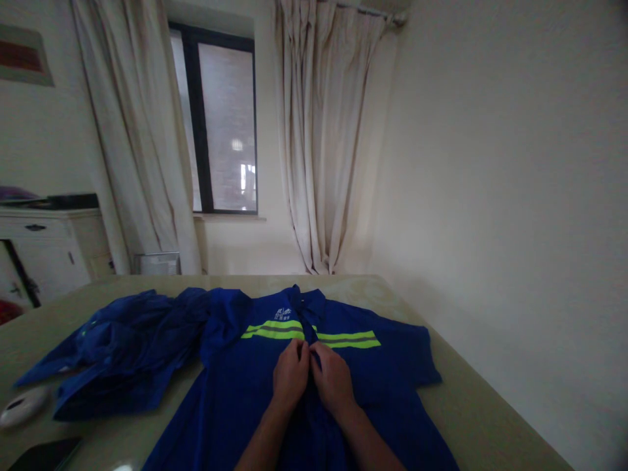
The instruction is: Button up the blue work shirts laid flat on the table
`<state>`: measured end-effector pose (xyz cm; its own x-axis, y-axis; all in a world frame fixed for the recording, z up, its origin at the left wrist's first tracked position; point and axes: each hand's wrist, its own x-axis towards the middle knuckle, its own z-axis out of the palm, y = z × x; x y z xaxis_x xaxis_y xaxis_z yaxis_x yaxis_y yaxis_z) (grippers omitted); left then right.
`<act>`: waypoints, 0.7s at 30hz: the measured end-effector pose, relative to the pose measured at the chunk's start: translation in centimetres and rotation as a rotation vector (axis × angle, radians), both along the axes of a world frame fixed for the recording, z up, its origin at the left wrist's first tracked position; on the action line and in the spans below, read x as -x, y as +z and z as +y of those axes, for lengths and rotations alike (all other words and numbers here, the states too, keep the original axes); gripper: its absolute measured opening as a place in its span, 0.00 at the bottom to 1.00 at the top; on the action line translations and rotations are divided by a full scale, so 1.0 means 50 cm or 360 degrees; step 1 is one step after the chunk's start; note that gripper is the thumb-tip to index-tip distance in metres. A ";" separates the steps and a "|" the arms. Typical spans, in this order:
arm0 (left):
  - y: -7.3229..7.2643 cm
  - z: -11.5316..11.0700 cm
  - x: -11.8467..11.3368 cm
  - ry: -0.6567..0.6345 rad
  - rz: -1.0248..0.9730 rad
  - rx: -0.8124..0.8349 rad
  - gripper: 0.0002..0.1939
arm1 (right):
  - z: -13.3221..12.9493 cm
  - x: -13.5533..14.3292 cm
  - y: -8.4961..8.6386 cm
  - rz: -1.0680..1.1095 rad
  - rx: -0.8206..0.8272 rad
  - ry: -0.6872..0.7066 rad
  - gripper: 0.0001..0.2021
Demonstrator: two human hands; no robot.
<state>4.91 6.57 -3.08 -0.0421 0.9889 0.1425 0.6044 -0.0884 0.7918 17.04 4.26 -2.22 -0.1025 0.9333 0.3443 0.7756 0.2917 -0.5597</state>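
Two hands pinch the front of a blue shirt (387,379)

The shirt lies on the pale surface (475,418), filling the lower centre of the frame, its collar (316,304) pointing away toward the window (228,131). Both hands are closed on its front opening, just below the bright yellow-green stripe (277,330). The left hand (290,373) grips from the left and the right hand (332,376) from the right, fingertips bent inward and almost meeting. Exactly which bit of the edge they pinch is hidden by the fingers.

A white logo (283,314) sits above the stripe on the left half of the chest. One sleeve (417,350) spreads out at centre right; the other is bunched at centre left, against a crumpled blue heap (132,333) of cloth. Near the heap, at the lower left edge, are a pale rounded object (24,407) and a dark flat one (44,454).

Light curtains (328,131) hang on either side of the window, and a white cabinet (44,239) stands at the left edge.
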 end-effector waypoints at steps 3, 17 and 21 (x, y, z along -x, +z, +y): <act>-0.009 0.002 0.003 -0.0011 -0.0057 -0.0049 0.13 | 0.000 -0.001 -0.002 -0.0003 -0.0021 0.0015 0.11; -0.019 -0.004 -0.005 -0.0073 -0.0148 -0.0324 0.13 | -0.003 0.003 -0.005 -0.0056 -0.0037 -0.0113 0.12; -0.017 -0.006 -0.007 -0.0115 -0.0079 -0.0302 0.12 | 0.002 -0.001 -0.009 -0.0014 -0.0050 -0.0152 0.10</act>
<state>5.28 6.26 -3.91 0.0165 0.9452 0.3261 0.5519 -0.2806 0.7853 17.08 4.34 -2.66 -0.0168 0.9277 0.3730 0.8054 0.2336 -0.5447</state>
